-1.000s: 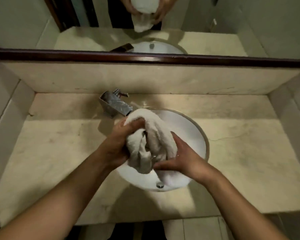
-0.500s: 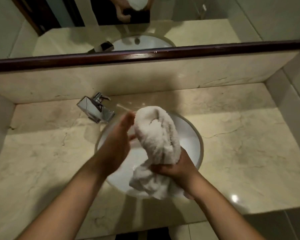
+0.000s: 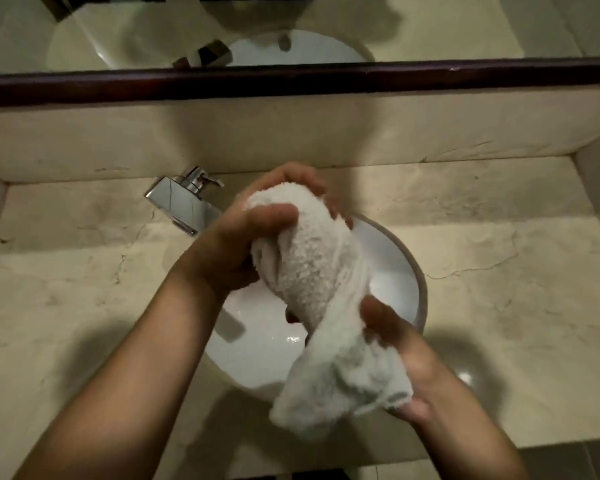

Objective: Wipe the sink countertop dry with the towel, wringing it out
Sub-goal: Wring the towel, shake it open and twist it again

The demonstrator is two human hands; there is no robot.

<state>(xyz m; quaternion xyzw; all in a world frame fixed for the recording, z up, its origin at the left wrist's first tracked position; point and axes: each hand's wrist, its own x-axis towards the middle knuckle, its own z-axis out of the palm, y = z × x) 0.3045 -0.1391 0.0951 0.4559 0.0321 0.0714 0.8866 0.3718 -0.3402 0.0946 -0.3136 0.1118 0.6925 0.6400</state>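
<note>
1. Wringing is the step in hand, to my judgement: the towel [image 3: 321, 289] is rolled into a thick white rope and held over the sink [image 3: 400, 268], clear of the bench [image 3: 499, 271].
2. The left hand [image 3: 243, 237] is wrapped round the far, upper end of the roll, thumb over the top. The right hand [image 3: 400, 355] is curled round the near, lower end, where the loose cloth bunches out under the palm. The two hands are apart, one at each end.
3. The next move likely calls for opposite turns of the wrists while both ends stay firmly held, so that the water falls into the basin and not on the stone.
4. No drip shows; how wet the cloth is cannot be told.
5. A chrome faucet [image 3: 179, 202] stands just beside the left hand, at the back left of the basin; a wide twist could knock it.
6. A mirror [image 3: 465, 26] with a dark frame runs along the wall behind.
</note>
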